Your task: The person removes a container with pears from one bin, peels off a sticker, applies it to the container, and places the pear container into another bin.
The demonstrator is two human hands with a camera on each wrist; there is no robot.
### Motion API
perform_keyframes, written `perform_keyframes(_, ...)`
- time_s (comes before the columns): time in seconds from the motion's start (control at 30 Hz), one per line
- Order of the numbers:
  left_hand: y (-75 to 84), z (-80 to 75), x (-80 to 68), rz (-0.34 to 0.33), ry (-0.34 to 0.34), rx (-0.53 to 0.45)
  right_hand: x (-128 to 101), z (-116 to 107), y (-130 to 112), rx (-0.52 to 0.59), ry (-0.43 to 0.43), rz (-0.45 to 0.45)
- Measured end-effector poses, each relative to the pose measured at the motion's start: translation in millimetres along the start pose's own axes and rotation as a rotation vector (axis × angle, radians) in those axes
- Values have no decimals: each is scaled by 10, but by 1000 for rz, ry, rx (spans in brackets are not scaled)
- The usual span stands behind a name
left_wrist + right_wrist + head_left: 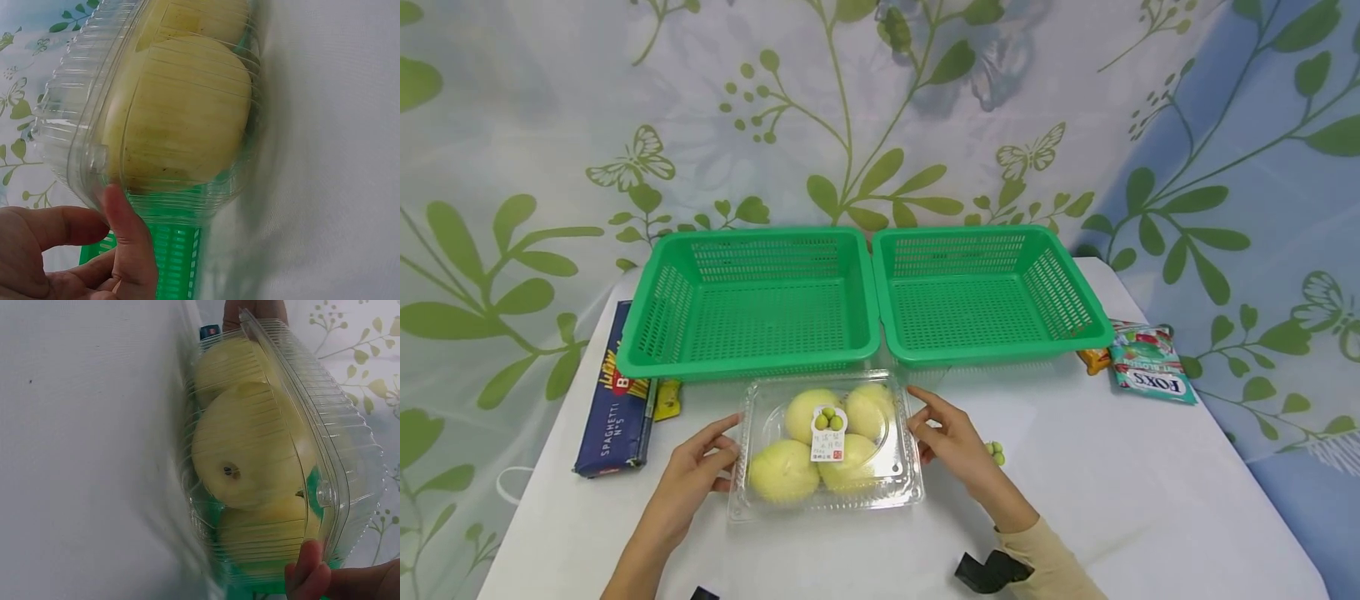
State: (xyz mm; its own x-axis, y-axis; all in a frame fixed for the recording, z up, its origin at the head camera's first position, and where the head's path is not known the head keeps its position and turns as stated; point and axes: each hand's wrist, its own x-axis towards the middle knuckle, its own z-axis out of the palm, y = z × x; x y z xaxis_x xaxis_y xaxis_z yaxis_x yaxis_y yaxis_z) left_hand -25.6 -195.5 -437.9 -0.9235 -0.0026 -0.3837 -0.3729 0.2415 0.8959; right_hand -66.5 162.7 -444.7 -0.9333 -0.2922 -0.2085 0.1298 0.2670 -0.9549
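A clear plastic clamshell box (829, 446) holding several pale yellow fruits (782, 471) lies on the white table (1150, 500), just in front of two green baskets. A white label (828, 435) is stuck on its lid. My left hand (726, 454) touches the box's left side with thumb and fingers fairly straight. My right hand (921, 421) touches its right side the same way. In the left wrist view my thumb (128, 240) rests against the box rim (87, 156). In the right wrist view a fingertip (307, 565) meets the rim of the box (325, 456).
The left basket (752, 358) and the right basket (992, 354) stand side by side with nothing in them. A blue spaghetti pack (617, 392) and a yellow packet (667, 398) lie at the left. A Fox's sweets bag (1150, 367) lies at the right. A small green item (996, 452) sits by my right hand.
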Motion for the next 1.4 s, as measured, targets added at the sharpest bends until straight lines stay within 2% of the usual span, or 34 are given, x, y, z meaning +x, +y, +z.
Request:
perform_keyframes(0.6,17,-10,9,8,-11,1,7,-28,-8,44,-14,26)
perform_keyframes(1.07,-4,-21,1,-5,-16,13,4,-46,-15,52,-40,3)
perform_keyframes(1.4,-21,-23,-13,75,-15,-46,-28,-53,-19,40,-18,12)
